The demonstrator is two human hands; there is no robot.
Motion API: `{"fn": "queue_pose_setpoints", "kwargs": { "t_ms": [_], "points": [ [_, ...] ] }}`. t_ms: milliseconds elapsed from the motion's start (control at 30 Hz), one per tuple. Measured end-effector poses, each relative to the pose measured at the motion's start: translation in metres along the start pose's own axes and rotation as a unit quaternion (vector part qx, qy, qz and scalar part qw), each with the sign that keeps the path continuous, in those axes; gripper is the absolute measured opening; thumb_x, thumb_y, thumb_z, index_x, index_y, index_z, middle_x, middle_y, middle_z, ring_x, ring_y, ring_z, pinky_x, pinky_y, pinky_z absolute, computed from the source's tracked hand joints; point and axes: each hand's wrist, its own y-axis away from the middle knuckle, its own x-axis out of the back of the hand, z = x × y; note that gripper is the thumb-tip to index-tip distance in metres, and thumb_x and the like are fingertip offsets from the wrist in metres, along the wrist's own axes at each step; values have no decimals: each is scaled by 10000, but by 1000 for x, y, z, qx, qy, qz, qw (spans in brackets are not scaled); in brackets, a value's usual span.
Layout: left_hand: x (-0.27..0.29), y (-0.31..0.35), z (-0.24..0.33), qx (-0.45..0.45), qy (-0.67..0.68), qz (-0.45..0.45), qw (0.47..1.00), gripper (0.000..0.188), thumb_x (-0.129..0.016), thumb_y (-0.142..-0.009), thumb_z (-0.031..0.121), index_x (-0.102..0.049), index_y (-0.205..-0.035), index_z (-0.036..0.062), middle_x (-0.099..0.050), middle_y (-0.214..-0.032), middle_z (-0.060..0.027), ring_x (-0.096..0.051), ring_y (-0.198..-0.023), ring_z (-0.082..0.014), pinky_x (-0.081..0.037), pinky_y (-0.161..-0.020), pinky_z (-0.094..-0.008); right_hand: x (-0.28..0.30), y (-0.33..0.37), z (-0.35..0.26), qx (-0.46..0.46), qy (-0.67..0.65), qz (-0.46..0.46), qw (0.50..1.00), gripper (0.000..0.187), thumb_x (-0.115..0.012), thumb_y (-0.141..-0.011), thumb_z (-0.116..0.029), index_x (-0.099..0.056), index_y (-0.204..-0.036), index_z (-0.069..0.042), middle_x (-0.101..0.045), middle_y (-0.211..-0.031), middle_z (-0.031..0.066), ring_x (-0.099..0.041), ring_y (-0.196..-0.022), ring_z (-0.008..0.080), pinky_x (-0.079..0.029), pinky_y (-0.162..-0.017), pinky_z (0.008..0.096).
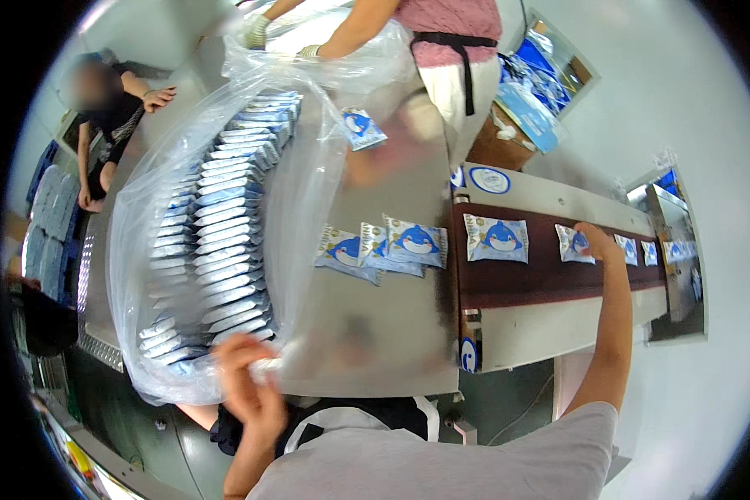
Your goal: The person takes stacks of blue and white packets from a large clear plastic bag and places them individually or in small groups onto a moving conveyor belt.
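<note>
On the dark red conveyor belt (550, 275), my right hand (594, 242) has its fingers closed at the right edge of a small white-and-blue packet (572, 245) printed with a cartoon whale. My left hand (248, 387) is blurred by motion at the near edge of a large clear plastic bag (312, 212). Its fingers look bent; whether they hold anything cannot be made out. Inside the bag, many like packets (225, 225) stand on edge in two long rows. Several loose packets (414, 242) overlap on the metal table (392, 333) between the bag and the belt.
One packet (497, 240) lies at the belt's near end, with more farther right. Another packet (363, 128) lies toward the far side. Across the table, a gloved person (458, 50) handles another clear bag; a second person (108, 125) sits at left. A cardboard box (500, 137) stands behind the conveyor.
</note>
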Motion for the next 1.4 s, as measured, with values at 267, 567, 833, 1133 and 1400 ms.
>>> {"fn": "queue_pose_setpoints", "kwargs": {
  "t_ms": [267,567,833,1133,1400],
  "points": [
    [-123,42,-79,283,215,-310,882,384,-565,-872,22,-483,-1246,-3,-503,-1270,-136,-503,-1180,-220,-401,-1009,-351,92,-34,-209,308,-14,-93,947,607,-757,-674,-386,-570,-1111,-9,-546,-1154,160,-467,-1161,321,-394,-956,387],
    [-248,9,-86,492,451,-53,742,658,-672,-840,185,-298,-1348,-4,-478,-1272,-107,-465,-1168,-181,-379,-982,-308,79,-55,-359,396,-297,-202,845,584,-650,-852,-361,-471,-1274,0,-562,-1153,84,-492,-1041,185,-371,-936,305],
    [-229,14,-83,505,435,-16,745,773,-673,-797,178,-219,-1405,26,-501,-1221,-102,-456,-1155,-178,-358,-990,-335,50,-30,-371,251,-445,-98,854,584,-599,-877,-468,-532,-1235,-11,-615,-1061,83,-540,-959,163,-429,-829,301],
    [-230,-12,-103,555,417,-105,712,741,-660,-820,272,-243,-1406,94,-485,-1251,-76,-472,-1159,-210,-400,-972,-374,-2,-34,-448,207,-476,-151,841,630,-621,-850,-459,-480,-1270,-11,-579,-1191,172,-533,-1127,282,-408,-948,382],
    [-199,-18,-49,492,408,90,764,827,-634,-844,483,-221,-1418,54,-386,-1388,-111,-399,-1263,-253,-354,-1022,-401,-27,24,-456,191,-558,-17,808,639,-677,-814,-456,-520,-1167,54,-613,-1052,147,-586,-954,205,-463,-838,322]
  ]
}}
